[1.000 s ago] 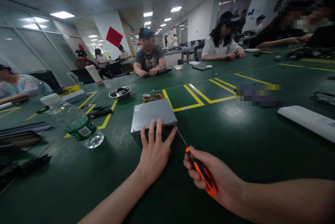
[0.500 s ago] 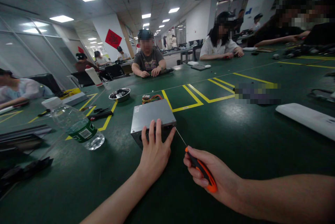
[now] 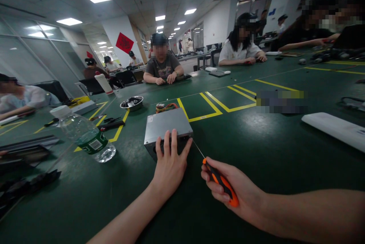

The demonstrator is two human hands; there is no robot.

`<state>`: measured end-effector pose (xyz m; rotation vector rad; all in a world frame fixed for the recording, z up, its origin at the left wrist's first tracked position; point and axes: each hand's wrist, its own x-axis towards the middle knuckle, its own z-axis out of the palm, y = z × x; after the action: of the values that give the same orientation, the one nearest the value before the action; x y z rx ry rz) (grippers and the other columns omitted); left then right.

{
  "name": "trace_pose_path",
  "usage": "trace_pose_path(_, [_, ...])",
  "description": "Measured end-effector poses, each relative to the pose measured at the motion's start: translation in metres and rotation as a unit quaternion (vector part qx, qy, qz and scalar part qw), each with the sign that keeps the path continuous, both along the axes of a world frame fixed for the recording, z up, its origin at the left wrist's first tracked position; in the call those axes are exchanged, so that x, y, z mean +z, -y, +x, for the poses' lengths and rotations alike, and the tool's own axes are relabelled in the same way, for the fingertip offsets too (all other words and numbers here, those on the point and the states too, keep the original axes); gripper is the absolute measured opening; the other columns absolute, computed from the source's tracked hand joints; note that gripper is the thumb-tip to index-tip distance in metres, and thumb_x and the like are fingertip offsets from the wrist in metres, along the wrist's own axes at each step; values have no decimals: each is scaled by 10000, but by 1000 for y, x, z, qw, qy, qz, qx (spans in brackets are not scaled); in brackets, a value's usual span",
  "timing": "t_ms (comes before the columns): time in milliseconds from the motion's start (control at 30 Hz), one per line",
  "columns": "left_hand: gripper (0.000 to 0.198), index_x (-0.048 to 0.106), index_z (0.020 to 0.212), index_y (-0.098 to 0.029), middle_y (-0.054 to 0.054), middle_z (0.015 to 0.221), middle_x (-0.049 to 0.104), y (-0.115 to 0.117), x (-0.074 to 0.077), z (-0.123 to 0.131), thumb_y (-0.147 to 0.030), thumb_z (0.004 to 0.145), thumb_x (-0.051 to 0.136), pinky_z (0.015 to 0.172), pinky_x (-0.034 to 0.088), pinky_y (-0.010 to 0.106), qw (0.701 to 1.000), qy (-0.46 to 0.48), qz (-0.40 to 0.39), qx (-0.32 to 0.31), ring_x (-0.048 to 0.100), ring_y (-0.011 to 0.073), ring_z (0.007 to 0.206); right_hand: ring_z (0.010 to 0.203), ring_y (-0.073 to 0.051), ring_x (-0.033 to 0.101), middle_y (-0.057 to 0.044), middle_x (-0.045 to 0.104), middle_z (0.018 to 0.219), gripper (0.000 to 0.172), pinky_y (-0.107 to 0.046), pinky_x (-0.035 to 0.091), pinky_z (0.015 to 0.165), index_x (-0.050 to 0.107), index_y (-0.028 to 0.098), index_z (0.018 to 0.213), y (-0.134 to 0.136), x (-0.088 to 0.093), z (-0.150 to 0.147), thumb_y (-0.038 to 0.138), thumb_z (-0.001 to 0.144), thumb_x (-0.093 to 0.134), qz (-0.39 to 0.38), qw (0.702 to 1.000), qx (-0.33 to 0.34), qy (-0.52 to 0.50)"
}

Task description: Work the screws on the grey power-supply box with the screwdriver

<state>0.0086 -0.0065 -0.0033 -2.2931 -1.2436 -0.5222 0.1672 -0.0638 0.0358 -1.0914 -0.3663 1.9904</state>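
Observation:
A grey metal computer power supply (image 3: pixel 167 123) sits on the green table in front of me, its coloured cable bundle (image 3: pixel 170 107) behind it. My left hand (image 3: pixel 170 162) lies against its near side, fingers spread and stretched up to the top edge, steadying it. In my right hand (image 3: pixel 238 183) is a screwdriver (image 3: pixel 224 185) with an orange and black handle, my fingers wrapped round it. Its thin shaft points up and left, and the tip meets the power supply's near right corner. Whether a screw is there is too small to tell.
Left of the power supply, a water bottle (image 3: pixel 95 143) stands tilted in view. A metal bowl (image 3: pixel 138 103) of small dark parts lies beyond. Yellow tape (image 3: pixel 205 116) marks the table (image 3: pixel 128 198). A long white object (image 3: pixel 333 128) rests at the right. Several people sit around.
The view has shifted slightly, moving everything a little to the right in the picture. The screwdriver handle has turned a little in my right hand; its tip stays at the same corner.

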Motion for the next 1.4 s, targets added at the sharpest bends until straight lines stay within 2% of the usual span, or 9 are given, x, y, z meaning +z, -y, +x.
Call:
trace_pose_path(167, [556,392,1305,-311,149,1411,266,0,0,-1,-258,780,568,1011,185,595,1000,-3,5,-2,186,386,1312,375,-42,409,10,489,558,325,-147,265,355,545,131,745,-1,-5,4,360,892,368,4,1000,7,-8])
trace_pose_path(533, [557,392,1307,-297,177,1410,259,0,1,-1,-236,779,559,1003,179,607,1000,-9,-6,-2,193,400,1307,360,-37,385,25,460,526,327,-146,233,357,550,138,745,2,-6,1,376,884,374,-12,1000,5,28])
trace_pose_path(700, [579,381,1310,-304,171,1415,246,0,2,-1,-216,768,567,1010,164,603,1000,-1,-12,-4,177,389,1316,361,-39,383,30,455,520,332,-152,247,371,544,143,733,5,-13,0,385,882,373,-1,999,33,42])
trace_pose_path(833, [582,418,1271,-329,136,1438,218,-2,0,-7,-145,740,572,1016,159,593,999,20,-18,-34,154,373,1328,365,-40,382,34,455,516,349,-156,250,379,539,145,733,8,-17,-5,413,877,369,17,998,55,39])
trace_pose_path(933, [416,516,1148,-218,148,1430,249,-7,-3,-14,-101,749,521,1039,181,535,998,37,-10,-56,182,322,1333,377,-41,392,36,456,522,360,-154,252,384,539,147,736,10,-16,-12,441,871,379,33,997,58,42])
trace_pose_path(1033, [293,509,1068,-115,185,1381,333,-12,-5,-18,-86,785,443,1041,231,475,995,77,26,-57,228,265,1325,377,-37,390,40,454,513,347,-147,251,387,533,148,739,9,-14,-22,430,874,383,31,998,47,35])
trace_pose_path(1100, [348,452,1154,-102,194,1378,339,-15,-5,-20,-132,807,439,1040,224,482,994,97,41,-38,228,263,1326,356,-41,373,41,443,488,357,-156,237,371,524,146,716,7,-16,-28,407,888,351,33,998,34,43])
trace_pose_path(1233, [493,332,1303,-105,177,1398,327,-18,-4,-20,-169,824,427,1050,170,494,996,79,43,-2,254,273,1316,364,-49,388,34,458,501,361,-166,253,372,526,146,719,3,-23,-33,417,883,355,66,997,38,15])
trace_pose_path(1400, [506,346,1310,-110,159,1359,393,-18,-3,-20,-200,820,438,1045,169,481,997,72,33,-3,319,277,1275,361,-43,386,32,457,502,351,-157,241,371,523,142,714,3,-28,-29,400,886,359,56,998,34,0])
